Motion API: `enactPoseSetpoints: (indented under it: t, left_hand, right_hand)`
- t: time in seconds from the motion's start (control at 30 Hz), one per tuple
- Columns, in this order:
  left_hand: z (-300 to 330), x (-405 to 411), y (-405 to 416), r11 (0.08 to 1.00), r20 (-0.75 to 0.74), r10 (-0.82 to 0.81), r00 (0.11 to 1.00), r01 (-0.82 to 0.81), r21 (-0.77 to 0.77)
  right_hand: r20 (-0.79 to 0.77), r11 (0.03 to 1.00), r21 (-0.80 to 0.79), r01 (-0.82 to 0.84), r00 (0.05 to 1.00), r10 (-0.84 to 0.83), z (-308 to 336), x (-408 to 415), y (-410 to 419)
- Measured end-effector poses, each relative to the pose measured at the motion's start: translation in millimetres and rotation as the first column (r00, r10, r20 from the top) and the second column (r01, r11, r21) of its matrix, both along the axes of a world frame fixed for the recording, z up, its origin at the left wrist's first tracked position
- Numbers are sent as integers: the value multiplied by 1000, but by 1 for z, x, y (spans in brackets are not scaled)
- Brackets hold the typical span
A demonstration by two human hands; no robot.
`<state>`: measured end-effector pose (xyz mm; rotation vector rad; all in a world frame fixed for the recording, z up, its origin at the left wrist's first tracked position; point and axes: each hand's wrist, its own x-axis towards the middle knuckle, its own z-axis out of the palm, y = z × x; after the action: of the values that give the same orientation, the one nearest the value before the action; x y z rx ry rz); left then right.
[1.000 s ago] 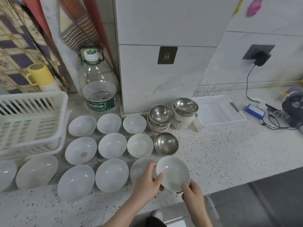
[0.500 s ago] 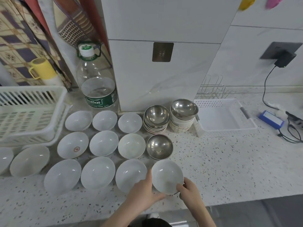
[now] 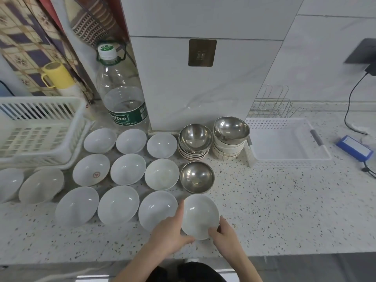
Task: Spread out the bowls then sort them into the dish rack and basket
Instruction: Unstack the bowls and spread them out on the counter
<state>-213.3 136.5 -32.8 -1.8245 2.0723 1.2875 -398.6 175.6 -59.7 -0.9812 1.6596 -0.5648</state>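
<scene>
A speckled white stone countertop [image 3: 274,210] ran across the view, below a white marbled wall panel [image 3: 203,88]. At its far left stood a white slatted plastic dish rack [image 3: 40,129], and at the right lay a shallow white perforated plastic basket [image 3: 284,139] with a thin wire rack [image 3: 272,102] behind it. A large clear plastic water bottle [image 3: 120,92] with a white cap stood beside the wall panel; its green label read "estbon" and "Water", the smaller print being too small to read. White ceramic bowls [image 3: 128,168] lay spread in rows between the dish rack and the middle of the counter; one of them [image 3: 91,169] carried a small red mark inside, unreadable. Two stacks of bowls, each topped by a steel bowl [image 3: 195,137], stood near the basket, and a single round stainless-steel bowl [image 3: 197,177] sat just in front of them. At the near edge, a plain white ceramic bowl [image 3: 200,216] sat just in front of that steel bowl. The left hand [image 3: 168,235] held its left rim, thumb along the edge, while the right hand [image 3: 227,235] pinched its near right rim with curled fingers.
</scene>
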Motion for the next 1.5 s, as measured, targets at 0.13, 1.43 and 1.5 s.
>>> enactPoseSetpoints:
  t: [0.13, 1.43, 1.5]
  left_hand:
    - [1, -2, 2, 1000, 33, 18, 999, -18, 5]
    - [30, -30, -195, 844, -286, 469, 836, -519, -132]
    - [27, -31, -198, 818, -384, 504, 774, -570, -75]
  right_hand:
    - [-11, 998, -3, -69, 998, 69, 2, -3, -4]
    - [-126, 989, -112, 97, 986, -110, 60, -28, -127]
    - [-117, 988, -114, 101, 986, -115, 62, -28, -132]
